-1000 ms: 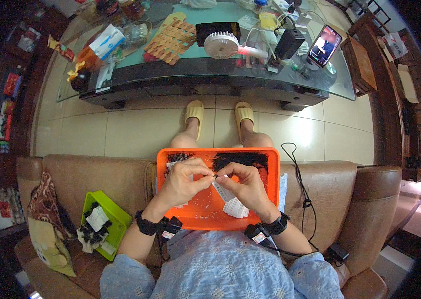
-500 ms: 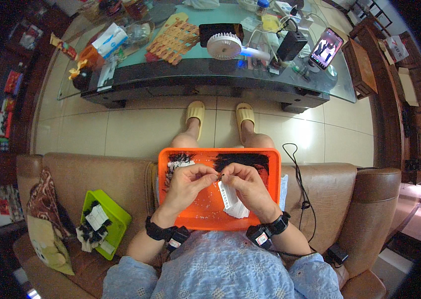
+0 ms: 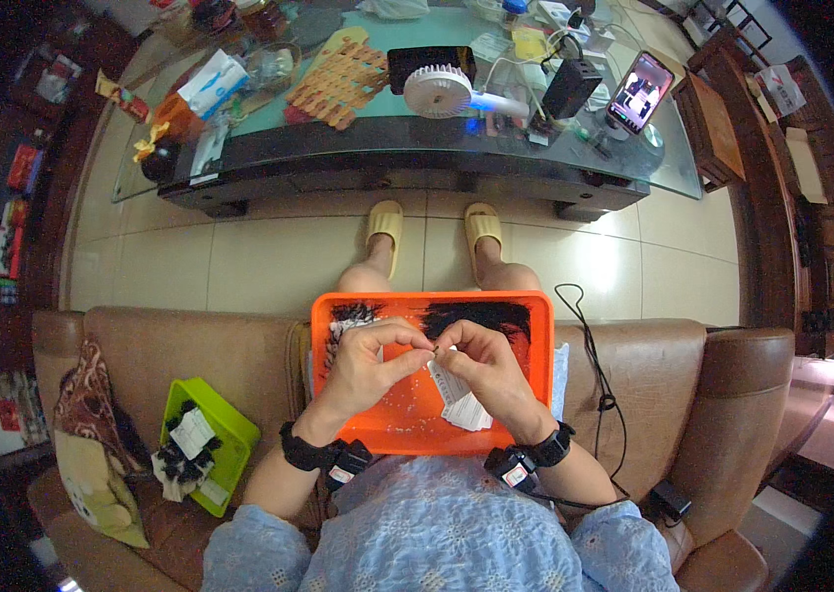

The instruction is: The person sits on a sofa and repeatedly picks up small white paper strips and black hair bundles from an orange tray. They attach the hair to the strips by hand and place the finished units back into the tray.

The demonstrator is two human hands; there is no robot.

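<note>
— Head view, compared with a moment back: what's different?

— Little. Both hands sit over the orange plastic tray [image 3: 526, 326] on the lap as before; the white paper card [image 3: 456, 395] has slid a bit lower under the right hand [image 3: 491, 370].

— And each grip?

— The left hand [image 3: 368, 365] has fingertips pinched together on something too small to make out. The right hand's fingers are closed, meeting the left's; the card pokes out beneath it, touching the palm.

— Packages about?

— A white-and-blue tissue box [image 3: 212, 84] on the glass table [image 3: 417, 133], far left. A lime green plastic bin [image 3: 225, 424] on the brown leather sofa [image 3: 141, 345], holding a white tag.
</note>
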